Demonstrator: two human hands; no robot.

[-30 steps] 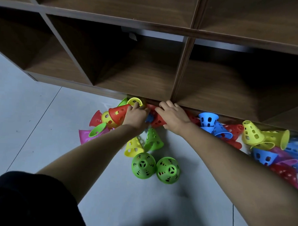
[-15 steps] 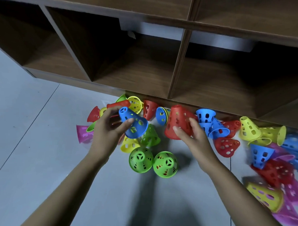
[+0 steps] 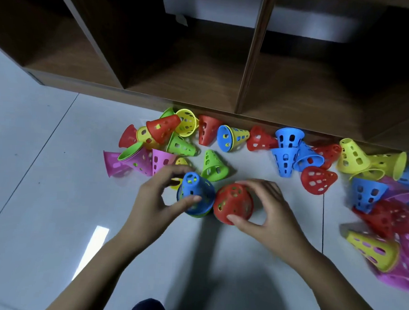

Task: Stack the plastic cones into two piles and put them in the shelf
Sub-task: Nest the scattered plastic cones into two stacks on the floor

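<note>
My left hand (image 3: pixel 159 200) grips a blue cone (image 3: pixel 195 194) that sits upright over a green cone, whose rim (image 3: pixel 198 215) shows beneath it. Beside it my right hand (image 3: pixel 264 211) grips a red cone (image 3: pixel 233 202), also upright on the floor; the green cone seen there earlier is hidden under it. Several loose perforated cones in red, yellow, green, blue and pink lie scattered along the front of the brown wooden shelf (image 3: pixel 248 70), among them a green one (image 3: pixel 213 165) just beyond my hands.
The shelf's bottom compartments stand open and dark behind the cones. A dense heap of cones (image 3: pixel 386 221) fills the right side. Pale floor tiles (image 3: pixel 47 172) stretch to the left and toward me.
Both hands lifted a blue and a red cone from the pile by the shelf, drew them toward me, and set them down over the two green cones.
</note>
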